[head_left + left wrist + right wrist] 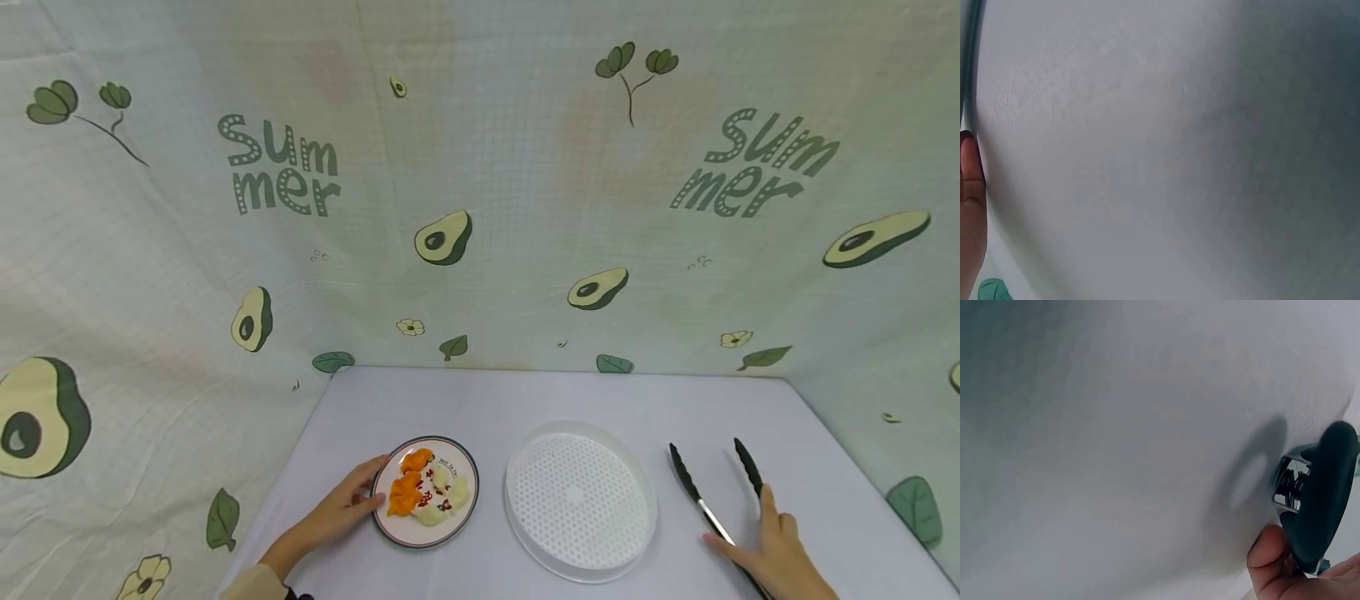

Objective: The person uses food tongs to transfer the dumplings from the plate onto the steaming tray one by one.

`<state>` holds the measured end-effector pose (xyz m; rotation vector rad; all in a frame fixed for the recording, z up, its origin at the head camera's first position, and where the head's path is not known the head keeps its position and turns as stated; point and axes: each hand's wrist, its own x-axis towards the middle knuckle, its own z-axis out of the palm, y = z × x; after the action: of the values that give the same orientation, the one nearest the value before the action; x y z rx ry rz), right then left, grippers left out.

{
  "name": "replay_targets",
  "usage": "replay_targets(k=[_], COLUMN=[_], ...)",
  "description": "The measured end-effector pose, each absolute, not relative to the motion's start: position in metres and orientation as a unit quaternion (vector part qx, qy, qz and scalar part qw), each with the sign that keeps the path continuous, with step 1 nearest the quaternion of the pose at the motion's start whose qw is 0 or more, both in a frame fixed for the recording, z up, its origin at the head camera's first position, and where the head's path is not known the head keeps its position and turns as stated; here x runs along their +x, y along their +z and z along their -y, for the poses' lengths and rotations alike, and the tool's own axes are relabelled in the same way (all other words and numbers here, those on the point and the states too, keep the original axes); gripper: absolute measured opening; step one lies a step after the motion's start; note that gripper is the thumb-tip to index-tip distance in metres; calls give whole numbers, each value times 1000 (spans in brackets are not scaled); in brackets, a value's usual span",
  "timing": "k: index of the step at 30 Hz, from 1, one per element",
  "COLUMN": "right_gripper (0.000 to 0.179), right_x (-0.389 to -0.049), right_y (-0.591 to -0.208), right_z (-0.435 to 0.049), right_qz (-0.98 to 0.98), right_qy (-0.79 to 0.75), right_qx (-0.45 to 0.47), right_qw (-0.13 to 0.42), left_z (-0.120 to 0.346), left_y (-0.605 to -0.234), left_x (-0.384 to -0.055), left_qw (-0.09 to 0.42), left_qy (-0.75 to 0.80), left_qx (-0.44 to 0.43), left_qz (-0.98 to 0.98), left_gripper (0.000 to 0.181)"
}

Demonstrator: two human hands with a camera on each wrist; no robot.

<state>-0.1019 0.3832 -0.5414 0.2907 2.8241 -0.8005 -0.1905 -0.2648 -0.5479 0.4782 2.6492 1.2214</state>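
My left hand (351,492) grips the left rim of a small round plate (426,540), thumb and fingertips at its dark-edged border. The plate bears orange soft-looking pieces (405,493) and pale pieces (457,492), around a red print. On the right, my right hand (780,550) holds a pair of tongs (716,525) with black tips and metal arms. The tongs are spread, tips pointing away from me, nothing between them. The right wrist view shows the tongs' dark handle end (1325,494) and spring beside the fingers (1269,556).
Between the hands lies a round white tray (517,542) with a perforated, dotted surface. All of it stands on a pale-covered table (480,400). A cloth (510,167) printed with avocados and leaves hangs behind and at the sides.
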Motion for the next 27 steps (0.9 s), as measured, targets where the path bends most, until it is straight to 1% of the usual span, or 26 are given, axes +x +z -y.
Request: replay_targets(k=[3,8,11,15,27], right_gripper=[133,129,127,125,120], right_x=[-100,-98,-97,-98,-101], right_y=[-545,-551,-552,-552,-543], right_z=[-383,-382,-381,-382,-383], right_qz=[-958,-969,-970,-970,-962], right_qy=[-265,-245,-238,-242,-258], right_qx=[81,42,34,32,59], right_qw=[69,-4,-22,-12,69], left_z=[266,266,265,264,261], left_y=[-548,-549,-550,-551,-549], left_x=[-189,-187,-186,-187,-188], left_qw=[88,85,83,82,82], left_qy=[409,398,393,387,392], left_qx=[174,177,170,162,173], left_qz=[-891,-896,-900,-904,-900], left_gripper=[63,63,63,64,62])
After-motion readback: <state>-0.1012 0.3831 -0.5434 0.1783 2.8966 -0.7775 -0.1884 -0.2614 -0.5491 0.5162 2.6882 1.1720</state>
